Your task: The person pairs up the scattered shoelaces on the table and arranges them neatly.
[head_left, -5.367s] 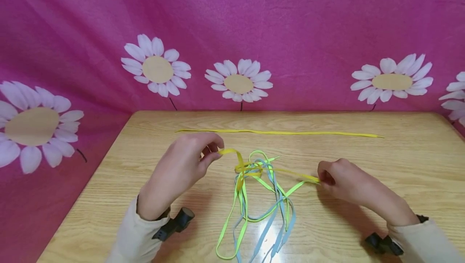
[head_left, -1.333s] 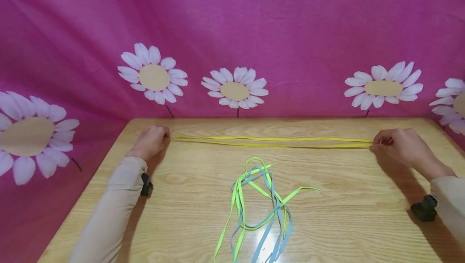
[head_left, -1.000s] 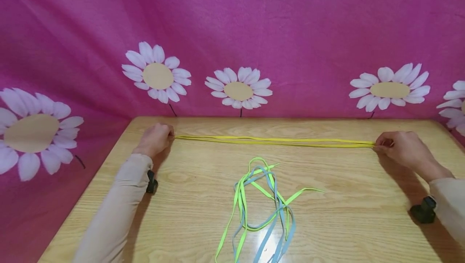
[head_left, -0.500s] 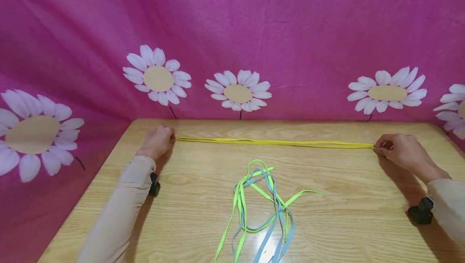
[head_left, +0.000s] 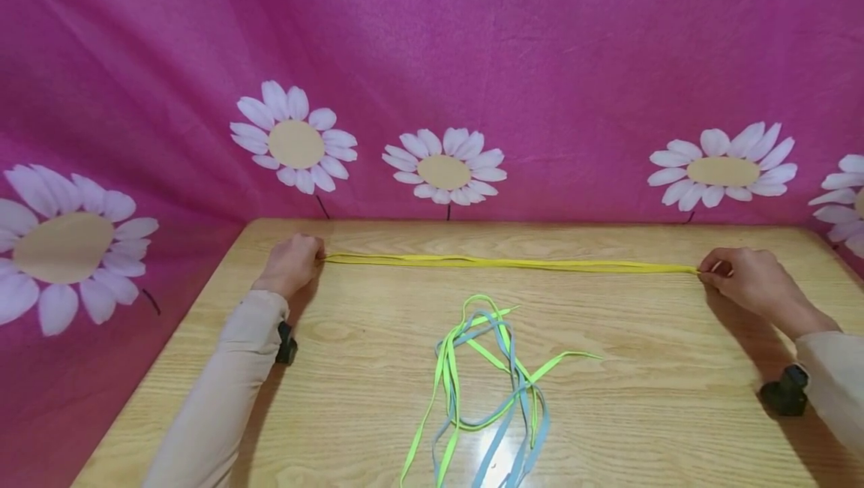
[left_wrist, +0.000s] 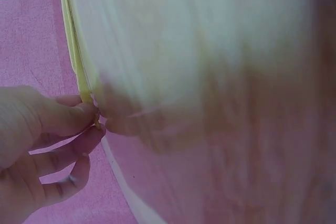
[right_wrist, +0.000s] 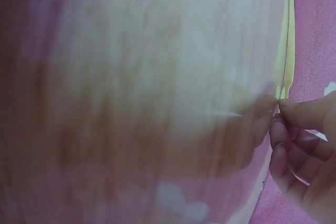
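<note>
Head cam: we see the yellow laces [head_left: 513, 263] running nr straight, side by side, across the far part of the wood-look table [head_left: 337, 368], touching in spots w/ slim gaps b/w them elsewhere. L hand [head_left: 292, 261] pinches their left ends; R hand [head_left: 749, 278], well apart from it, pinches the right ends. In the L wrist view we get thumb & fingertip together on the ends, other fingers loosely bent; R wrist view shows us much the same pinch. Most of both wrist pics is blurry, so we can't tell more there.

Nearer us, approx. mid-table, lime-green laces [head_left: 487, 355] & grey-blue laces [head_left: 496, 439] lie in one loose tangle, some strands running off the bottom of the view. We also see beige sleeves [head_left: 223, 383], a blk cam [head_left: 286, 343] at each wrist, & pink cloth [head_left: 567, 46] w/ white daisies [head_left: 444, 171] behind the table.
</note>
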The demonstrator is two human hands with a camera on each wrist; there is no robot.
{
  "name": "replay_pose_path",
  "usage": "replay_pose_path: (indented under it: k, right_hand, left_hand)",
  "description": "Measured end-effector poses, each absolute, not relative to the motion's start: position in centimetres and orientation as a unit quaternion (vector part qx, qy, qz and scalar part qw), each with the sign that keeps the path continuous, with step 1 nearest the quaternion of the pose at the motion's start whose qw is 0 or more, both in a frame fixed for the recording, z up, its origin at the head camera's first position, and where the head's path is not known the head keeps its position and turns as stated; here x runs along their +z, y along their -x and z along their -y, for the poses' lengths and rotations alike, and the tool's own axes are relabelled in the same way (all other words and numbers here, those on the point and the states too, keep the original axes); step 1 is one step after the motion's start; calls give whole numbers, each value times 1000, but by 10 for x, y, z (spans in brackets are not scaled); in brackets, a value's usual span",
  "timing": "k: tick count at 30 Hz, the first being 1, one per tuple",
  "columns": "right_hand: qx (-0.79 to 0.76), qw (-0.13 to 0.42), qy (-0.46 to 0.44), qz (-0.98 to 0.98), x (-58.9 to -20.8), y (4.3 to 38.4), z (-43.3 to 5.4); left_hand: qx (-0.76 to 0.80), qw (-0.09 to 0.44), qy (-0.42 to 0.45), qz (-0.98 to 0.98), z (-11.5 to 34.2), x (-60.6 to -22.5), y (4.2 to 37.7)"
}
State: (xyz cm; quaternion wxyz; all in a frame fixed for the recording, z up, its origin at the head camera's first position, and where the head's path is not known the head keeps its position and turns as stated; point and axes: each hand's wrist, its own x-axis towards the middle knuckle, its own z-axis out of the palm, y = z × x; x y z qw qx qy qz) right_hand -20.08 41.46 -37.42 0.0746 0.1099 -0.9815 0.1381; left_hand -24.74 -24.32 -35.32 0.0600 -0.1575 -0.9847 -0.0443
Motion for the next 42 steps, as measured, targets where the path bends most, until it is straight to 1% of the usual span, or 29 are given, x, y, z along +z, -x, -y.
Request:
replay_pose_path:
  k: [5,10,16,22,26,29,33,35,36,38,42]
  right_hand:
    - [130,82,-118,981,-374,201,-414]
    - [128,66,-105,984,-372,200,-411]
    - [133,51,-86,986,-368,197,-407]
    - [149,68,-74,984,-367,190,-406]
    - [154,85,-80,981,-367,181,-401]
    - [151,93,-97,979,-366,175,-395]
    - [145,60,-134,978,-362,167,-384]
    - [147,34,-149,977,-359,163,-378]
    - [146,30,-157,976,-357,161,-374]
    - [144,27,-169,975,-354,158,-366]
    - [143,45,-201,968,-352,153,-351]
  left_hand:
    - [-54,60,156,984,247,-353,244]
    - [-64,55,150,985,250,-352,241]
    - [-71,78,153,983,248,-346,234]
    - [-94,108,174,974,242,-341,220]
    - [-115,118,202,965,235,-338,206]
    - [-116,100,230,961,224,-333,194]
    - [-105,39,269,957,207,-325,178]
    - [-99,17,293,951,198,-322,170]
    - [-100,8,304,947,193,-320,167]
    - [-99,6,324,941,184,-319,160]
    - [-112,-14,345,932,166,-314,144]
